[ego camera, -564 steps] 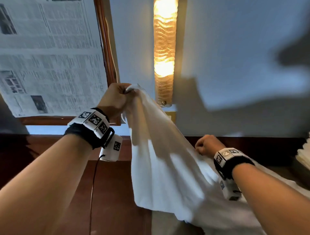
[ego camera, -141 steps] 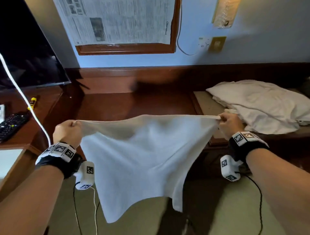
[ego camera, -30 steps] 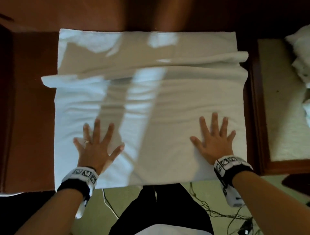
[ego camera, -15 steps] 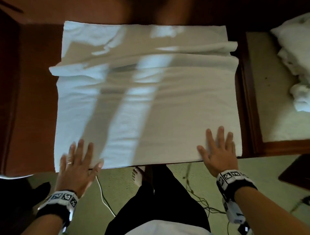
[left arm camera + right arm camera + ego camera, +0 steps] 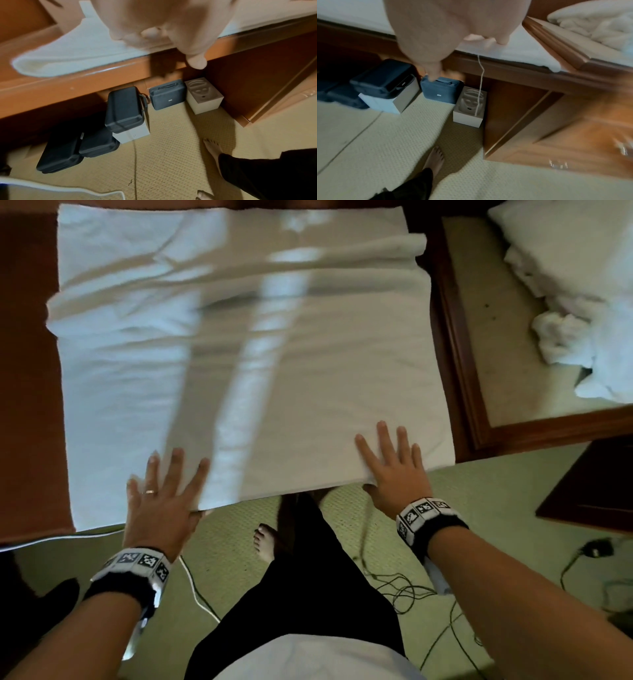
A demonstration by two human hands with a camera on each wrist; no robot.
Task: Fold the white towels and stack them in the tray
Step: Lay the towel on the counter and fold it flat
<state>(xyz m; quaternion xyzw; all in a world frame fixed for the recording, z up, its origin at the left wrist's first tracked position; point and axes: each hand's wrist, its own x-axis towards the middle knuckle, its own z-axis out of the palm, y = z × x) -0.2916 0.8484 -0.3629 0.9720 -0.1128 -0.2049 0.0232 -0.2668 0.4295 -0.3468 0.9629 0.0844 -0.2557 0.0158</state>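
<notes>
A large white towel point(image 5: 308, 354) lies spread on the brown wooden desk point(image 5: 27, 371), with a loose fold across its far part. Both hands lie flat with spread fingers on its near edge: my left hand point(image 5: 164, 484) at the left of centre, my right hand point(image 5: 390, 460) near the right corner. In the left wrist view the left hand point(image 5: 163, 27) covers the towel's edge point(image 5: 72, 51), its thumb hanging past the desk edge. The wood-rimmed tray point(image 5: 479, 354) stands to the right and holds a crumpled pile of white towels point(image 5: 582, 285).
Dark cases point(image 5: 125, 109) and white boxes point(image 5: 204, 94) stand on the carpet under the desk. Cables point(image 5: 404, 587) trail over the floor by my bare foot point(image 5: 263, 546). A dark wooden surface point(image 5: 592, 491) juts in at the right.
Both hands slid back over the towel to its near edge. In the last half second my left hand moved forward and right, back onto the towel.
</notes>
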